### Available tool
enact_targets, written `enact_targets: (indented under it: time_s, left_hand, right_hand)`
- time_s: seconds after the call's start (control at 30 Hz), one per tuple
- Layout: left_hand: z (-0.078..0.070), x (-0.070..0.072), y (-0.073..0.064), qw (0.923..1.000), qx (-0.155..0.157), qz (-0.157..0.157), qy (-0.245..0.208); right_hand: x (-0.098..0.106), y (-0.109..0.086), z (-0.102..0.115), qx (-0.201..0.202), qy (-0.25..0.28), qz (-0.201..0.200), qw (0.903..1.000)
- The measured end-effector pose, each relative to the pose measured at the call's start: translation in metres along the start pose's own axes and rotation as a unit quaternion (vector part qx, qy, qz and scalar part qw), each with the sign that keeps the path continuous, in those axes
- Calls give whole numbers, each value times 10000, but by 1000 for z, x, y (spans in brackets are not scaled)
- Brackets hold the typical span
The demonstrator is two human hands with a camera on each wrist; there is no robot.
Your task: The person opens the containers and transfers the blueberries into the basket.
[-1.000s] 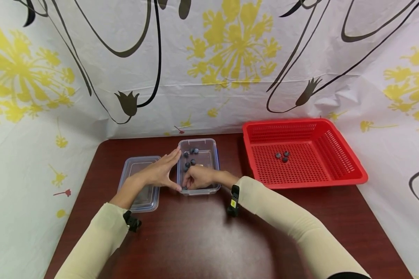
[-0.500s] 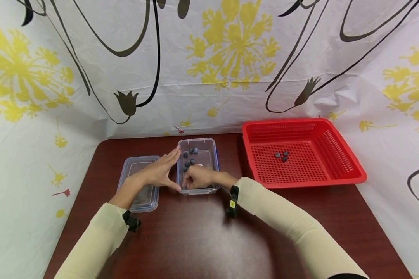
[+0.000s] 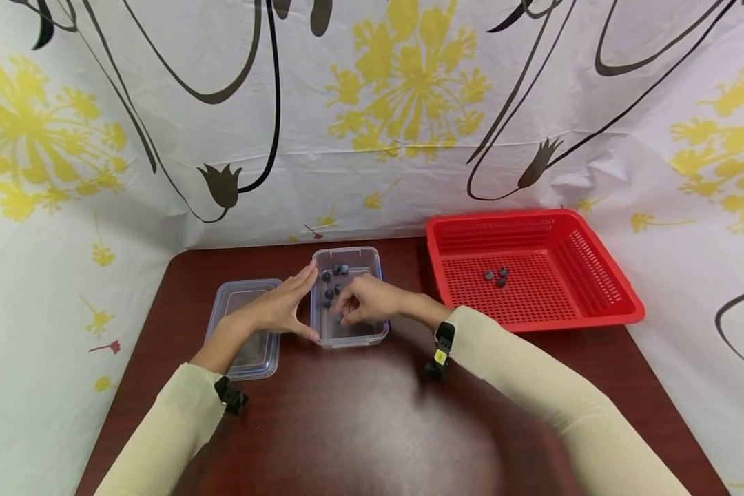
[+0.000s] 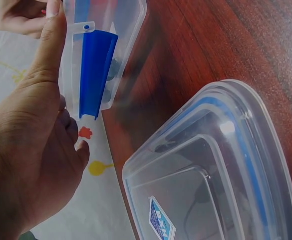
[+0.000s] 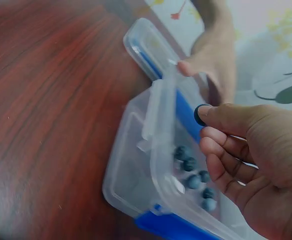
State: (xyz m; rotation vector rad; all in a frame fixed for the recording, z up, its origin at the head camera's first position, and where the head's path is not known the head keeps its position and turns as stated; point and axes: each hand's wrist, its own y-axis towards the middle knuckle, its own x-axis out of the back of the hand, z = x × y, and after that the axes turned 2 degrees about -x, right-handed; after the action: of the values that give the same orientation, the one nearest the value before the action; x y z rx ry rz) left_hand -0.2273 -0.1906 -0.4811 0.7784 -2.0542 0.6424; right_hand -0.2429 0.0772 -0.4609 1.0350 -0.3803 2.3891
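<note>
My right hand [image 3: 370, 301] is over the clear plastic food container [image 3: 356, 341]. Its thumb and fingertips pinch a dark blueberry [image 5: 201, 115], which the right wrist view shows above the container's rim. Several more blueberries [image 3: 329, 294] lie inside, mostly along the left and far side. With thumb and fingers spread straight, my left hand [image 3: 281, 304] touches the container's left side. A blue clip flap [image 4: 97, 75] hangs on that side in the left wrist view. Partly under the left hand and wrist is the clear lid [image 3: 234, 297].
A red perforated basket [image 3: 533, 325] stands at the right of the dark wooden table [image 3: 347, 427], with three blueberries [image 3: 501, 282] on its floor. A patterned sheet [image 3: 372, 179] hangs close behind and along both sides of the table.
My right hand has lifted from the container's near left corner and shifted slightly right and away from me, pinching a blueberry. The left hand stays at the container's side.
</note>
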Motion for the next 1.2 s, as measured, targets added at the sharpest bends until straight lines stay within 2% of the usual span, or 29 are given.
enact_targets:
  time_s: [0.23, 0.63, 0.87, 1.2]
  left_hand:
    - [1, -1, 0, 10000, 3, -1, 8]
    - [1, -1, 0, 10000, -12, 38, 14]
    - [0, -1, 0, 10000, 26, 58, 47]
    - [3, 0, 1, 9999, 20, 39, 98]
  right_hand:
    - [25, -23, 4, 4, 2, -254, 9997]
    - [73, -69, 2, -71, -317, -539, 9980]
    - [100, -99, -10, -430, -418, -565, 9966]
    - [135, -147, -44, -1047, -755, -708, 9891]
